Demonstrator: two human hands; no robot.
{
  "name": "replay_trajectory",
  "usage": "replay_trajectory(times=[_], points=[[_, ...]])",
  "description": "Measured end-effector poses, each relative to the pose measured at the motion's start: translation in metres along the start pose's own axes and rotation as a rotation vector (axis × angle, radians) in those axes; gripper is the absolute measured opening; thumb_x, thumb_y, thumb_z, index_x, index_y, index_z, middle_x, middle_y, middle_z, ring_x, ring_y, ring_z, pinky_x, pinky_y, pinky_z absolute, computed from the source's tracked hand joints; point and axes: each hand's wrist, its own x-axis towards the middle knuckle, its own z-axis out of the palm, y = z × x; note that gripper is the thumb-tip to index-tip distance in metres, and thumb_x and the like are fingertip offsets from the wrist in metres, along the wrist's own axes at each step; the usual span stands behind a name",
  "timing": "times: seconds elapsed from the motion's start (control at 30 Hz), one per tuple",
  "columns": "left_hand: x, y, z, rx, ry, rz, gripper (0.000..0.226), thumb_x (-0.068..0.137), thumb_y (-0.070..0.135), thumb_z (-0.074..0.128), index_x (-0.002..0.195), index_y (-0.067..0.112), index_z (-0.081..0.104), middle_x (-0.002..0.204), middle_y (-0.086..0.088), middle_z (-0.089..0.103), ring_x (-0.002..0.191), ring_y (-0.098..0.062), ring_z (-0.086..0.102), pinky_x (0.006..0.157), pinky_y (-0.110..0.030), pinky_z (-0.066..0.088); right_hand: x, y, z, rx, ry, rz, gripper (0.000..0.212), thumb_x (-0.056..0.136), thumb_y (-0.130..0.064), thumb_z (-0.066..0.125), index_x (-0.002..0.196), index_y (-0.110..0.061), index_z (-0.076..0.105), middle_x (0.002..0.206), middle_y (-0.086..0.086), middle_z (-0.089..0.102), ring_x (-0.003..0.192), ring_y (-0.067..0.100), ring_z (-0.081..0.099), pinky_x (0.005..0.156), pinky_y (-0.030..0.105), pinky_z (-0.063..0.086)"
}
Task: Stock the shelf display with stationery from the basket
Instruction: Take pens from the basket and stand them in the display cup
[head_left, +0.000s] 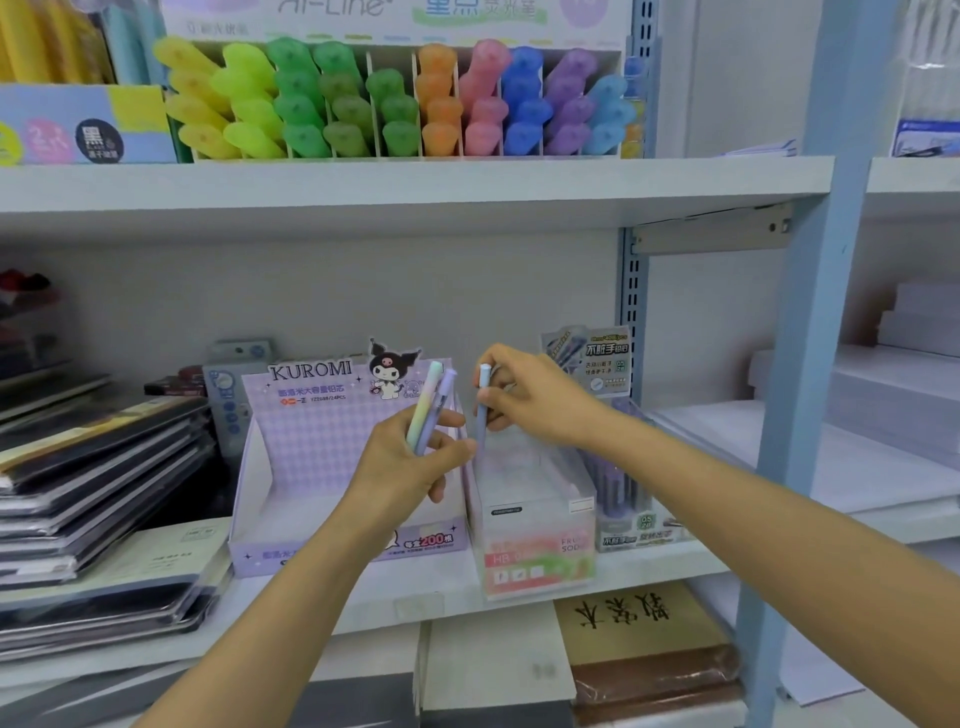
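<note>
Pale blue pen (483, 410) stands near upright, pinched in our right hand (524, 400), its tip pointing to 6 o'clock into the clear plastic display box (535, 514) just below, so this hand is the nearer. At 9 o'clock of it, our left hand (410, 462) grips a green pen (423, 410) and a lilac pen (437, 410), tilted toward 1 o'clock. The box's contents blur; we see no basket.
</note>
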Motion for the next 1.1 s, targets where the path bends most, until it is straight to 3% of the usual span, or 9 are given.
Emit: replay_trajectory(times=[0.2, 0.3, 0.43, 0.57, 0.73, 0.8, 0.87, 0.93, 1.1], points=[[0.001, 0.000, -0.001, -0.004, -0.011, -0.020, 0.018, 0.086, 0.018, 0.072, 0.103, 0.018, 0.065, 0.069, -0.004, 0.059, 0.042, -0.012, 0.048, 0.042, -0.016, 0.038, 0.002, 0.003, 0.008, -0.080, 0.073, -0.022, 0.019, 0.094, -0.008, 0.058, 0.105, -0.017, 0.045, 0.080, 0.009, 0.067, 0.069, 0.021, 0.070, 0.071, 0.039, 0.061], [0.000, 0.000, -0.006, -0.012, -0.024, -0.077, 0.020, 0.090, 0.029, 0.065, 0.107, 0.020, 0.059, 0.079, -0.001, 0.064, 0.049, -0.012, 0.050, 0.044, -0.019, 0.037, 0.002, 0.001, 0.010, -0.208, 0.146, -0.089, 0.016, 0.091, -0.012, 0.065, 0.102, -0.014, 0.053, 0.087, 0.003, 0.064, 0.067, 0.021, 0.066, 0.066, 0.039, 0.059], [0.000, 0.005, -0.008, -0.157, -0.009, -0.166, 0.014, 0.096, 0.021, 0.046, 0.100, 0.012, 0.056, 0.080, -0.004, 0.061, 0.050, -0.011, 0.044, 0.040, -0.020, 0.031, 0.000, -0.001, 0.009, -0.436, 0.270, -0.148, 0.010, 0.091, -0.020, 0.064, 0.098, -0.013, 0.068, 0.083, -0.004, 0.057, 0.072, 0.015, 0.055, 0.072, 0.038, 0.051], [-0.009, 0.009, -0.010, -0.166, -0.050, -0.097, 0.022, 0.100, 0.016, 0.041, 0.092, 0.008, 0.060, 0.077, -0.004, 0.060, 0.050, -0.009, 0.047, 0.041, -0.018, 0.034, -0.003, -0.008, 0.007, -0.522, 0.234, -0.113, 0.014, 0.092, -0.025, 0.064, 0.099, -0.017, 0.073, 0.083, -0.006, 0.055, 0.078, 0.016, 0.055, 0.066, 0.030, 0.044], [-0.022, 0.016, -0.010, -0.119, -0.106, 0.004, 0.029, 0.104, 0.021, 0.039, 0.100, 0.009, 0.065, 0.073, -0.004, 0.063, 0.062, -0.014, 0.056, 0.054, -0.022, 0.047, -0.009, -0.013, 0.000, -0.558, 0.115, 0.003, 0.024, 0.095, -0.020, 0.058, 0.114, -0.017, 0.072, 0.079, 0.005, 0.064, 0.080, 0.026, 0.061, 0.069, 0.032, 0.047], [-0.026, 0.019, -0.011, -0.107, -0.126, 0.026, 0.028, 0.104, 0.023, 0.040, 0.103, 0.011, 0.065, 0.070, -0.005, 0.064, 0.063, -0.016, 0.059, 0.059, -0.024, 0.050, -0.015, -0.015, -0.003, -0.443, 0.172, -0.022, 0.032, 0.096, -0.022, 0.058, 0.127, -0.017, 0.064, 0.097, 0.006, 0.064, 0.087, 0.022, 0.060, 0.076, 0.027, 0.044], [-0.029, 0.022, -0.009, -0.100, -0.151, 0.043, 0.028, 0.104, 0.026, 0.040, 0.104, 0.013, 0.065, 0.067, -0.003, 0.062, 0.060, -0.016, 0.056, 0.058, -0.023, 0.049, -0.026, -0.025, -0.007, -0.056, 0.224, -0.034, 0.035, 0.097, -0.024, 0.057, 0.131, -0.015, 0.059, 0.107, 0.007, 0.065, 0.088, 0.018, 0.061, 0.077, 0.022, 0.045], [-0.031, 0.026, -0.006, -0.083, -0.169, 0.065, 0.027, 0.104, 0.027, 0.040, 0.103, 0.015, 0.065, 0.065, -0.002, 0.060, 0.056, -0.015, 0.052, 0.055, -0.021, 0.046, -0.035, -0.038, -0.010, 0.324, 0.148, -0.031, 0.033, 0.098, -0.021, 0.056, 0.129, -0.012, 0.058, 0.104, 0.007, 0.068, 0.082, 0.014, 0.063, 0.072, 0.024, 0.050], [-0.034, 0.032, 0.002, -0.093, -0.236, 0.084, 0.023, 0.103, 0.031, 0.042, 0.108, 0.020, 0.062, 0.073, -0.007, 0.066, 0.060, -0.016, 0.059, 0.057, -0.025, 0.051, -0.048, -0.055, -0.009, 0.406, 0.129, -0.125, 0.015, 0.095, -0.009, 0.057, 0.104, 0.001, 0.065, 0.081, 0.007, 0.067, 0.067, 0.010, 0.060, 0.067, 0.025, 0.049]])
